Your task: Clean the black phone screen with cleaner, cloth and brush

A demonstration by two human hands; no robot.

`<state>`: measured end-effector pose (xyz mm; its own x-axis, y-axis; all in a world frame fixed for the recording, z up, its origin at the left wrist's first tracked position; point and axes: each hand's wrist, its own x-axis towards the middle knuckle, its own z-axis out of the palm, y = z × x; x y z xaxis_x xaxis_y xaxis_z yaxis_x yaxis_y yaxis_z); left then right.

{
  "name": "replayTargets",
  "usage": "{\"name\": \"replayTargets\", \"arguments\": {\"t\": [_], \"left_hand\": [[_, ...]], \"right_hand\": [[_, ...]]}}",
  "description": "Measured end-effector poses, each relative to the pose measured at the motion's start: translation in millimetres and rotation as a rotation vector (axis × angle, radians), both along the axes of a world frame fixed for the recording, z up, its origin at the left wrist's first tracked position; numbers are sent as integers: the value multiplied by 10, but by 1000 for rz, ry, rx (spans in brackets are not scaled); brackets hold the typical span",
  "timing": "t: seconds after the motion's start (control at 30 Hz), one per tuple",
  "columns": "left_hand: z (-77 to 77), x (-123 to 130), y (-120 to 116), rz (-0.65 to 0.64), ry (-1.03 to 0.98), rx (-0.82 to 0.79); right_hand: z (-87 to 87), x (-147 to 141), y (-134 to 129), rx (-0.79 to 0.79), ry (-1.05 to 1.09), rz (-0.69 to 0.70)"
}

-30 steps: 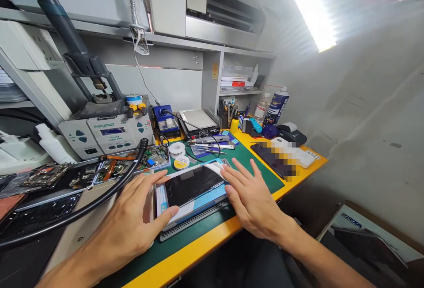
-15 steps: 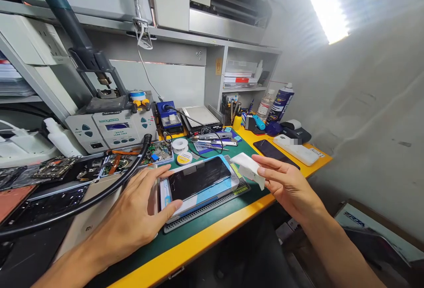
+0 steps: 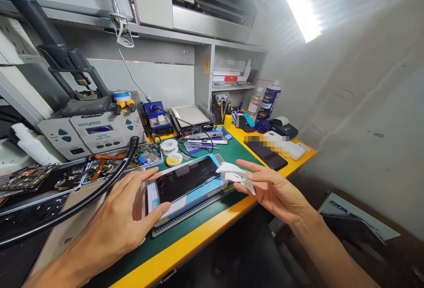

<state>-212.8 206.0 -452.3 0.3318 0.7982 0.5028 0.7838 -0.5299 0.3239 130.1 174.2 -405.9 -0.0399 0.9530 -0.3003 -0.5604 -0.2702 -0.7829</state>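
Yellow bench edge (image 3: 185, 247): runs nearest you, at 6 o'clock from the phone.
Left hand (image 3: 122, 217): at 8 o'clock, thumb and fingers spread wide around the left end of the blue-and-white box (image 3: 195, 199).
Right hand (image 3: 274, 191): at 4 o'clock, fingers pinched on a folded white wipe (image 3: 232, 169).
Phone (image 3: 185, 180): at centre, black screen up, lying on the box, with a perforated mat (image 3: 185, 215) beneath.
Just changed: half a second ago the wipe was clear of the phone's right end; now its tip overlaps that corner in your view. Whether it touches, you cannot tell.
What that means: the wipe seems back within reach of the glass, most of which is uncovered.
Beyond: a dark phone (image 3: 270, 157) at 2 o'clock, a white spool (image 3: 169, 145) at 11, a grey soldering unit (image 3: 96, 134) at 10.
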Motion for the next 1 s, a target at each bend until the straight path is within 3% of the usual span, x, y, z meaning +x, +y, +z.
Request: {"name": "replayTargets", "arguments": {"t": [0.23, 0.57, 0.8, 0.9, 1.0], "left_hand": [[32, 21, -13, 0, 35, 76], [-48, -12, 16, 9, 25, 28], [5, -1, -12, 0, 23, 0], [18, -2, -20, -20, 20, -10], [22, -10, -25, -32, 28, -29]], "right_hand": [[-82, -27, 24, 2, -129, -35], [-108, -6, -40, 86, -102, 87], [-95, 18, -27, 97, -208, 154], [-19, 105, 8, 233, -420, 206], [104, 196, 64, 447, -875, 176]]}}
